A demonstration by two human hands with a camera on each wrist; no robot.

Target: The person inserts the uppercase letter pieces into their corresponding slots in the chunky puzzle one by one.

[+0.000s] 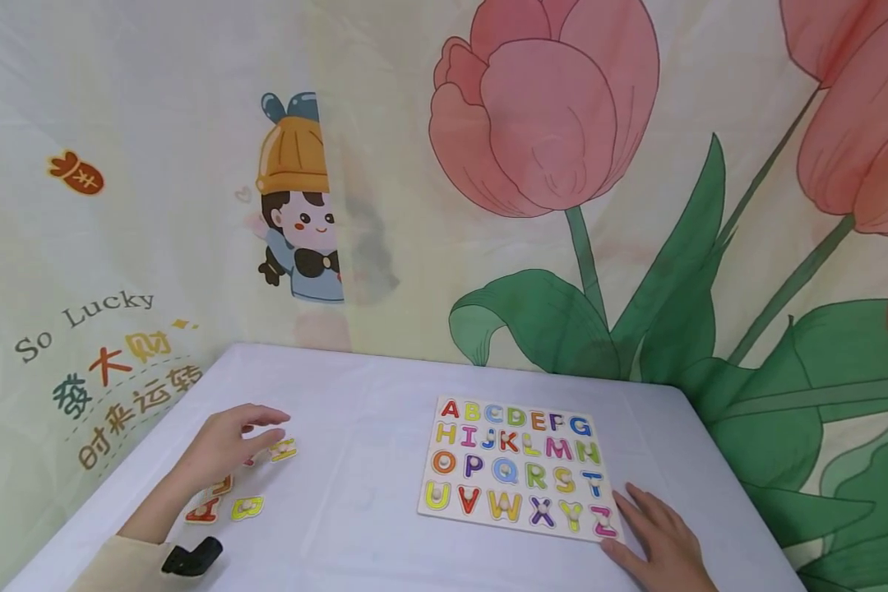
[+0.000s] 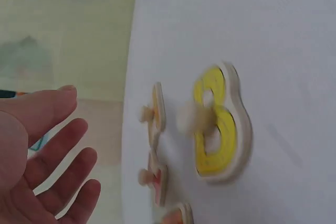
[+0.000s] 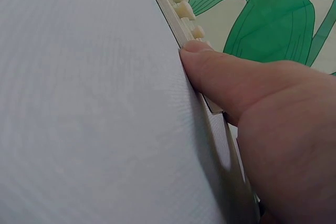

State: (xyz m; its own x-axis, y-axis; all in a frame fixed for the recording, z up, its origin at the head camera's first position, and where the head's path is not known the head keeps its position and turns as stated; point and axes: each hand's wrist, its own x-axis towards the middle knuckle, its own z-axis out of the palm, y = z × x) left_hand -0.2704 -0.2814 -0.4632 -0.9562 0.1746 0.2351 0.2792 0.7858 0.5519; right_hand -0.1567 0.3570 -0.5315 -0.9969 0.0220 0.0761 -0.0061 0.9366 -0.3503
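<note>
My left hand (image 1: 225, 444) hovers over several loose wooden letter pieces at the table's left, fingers relaxed and nothing between them. In the left wrist view, a yellow letter B (image 2: 228, 135) with a round knob lies beyond the fingertips; other knobbed pieces, partly cut off or edge-on, lie lower. A red letter piece (image 1: 203, 511) lies near the left wrist, and a yellow piece (image 1: 283, 450) below the fingertips. My right hand (image 1: 659, 534) rests at the near right corner of the alphabet board (image 1: 520, 529), the thumb touching its near edge and the extended fingers by its right side.
The board lies flat, with rows of coloured knobbed letters from A to Z. Both stand on a white-covered table (image 1: 355, 493). A printed cloth backdrop (image 1: 385, 164) with tulips and a cartoon figure hangs behind and at the left. A black strap (image 1: 192, 557) is on the left sleeve.
</note>
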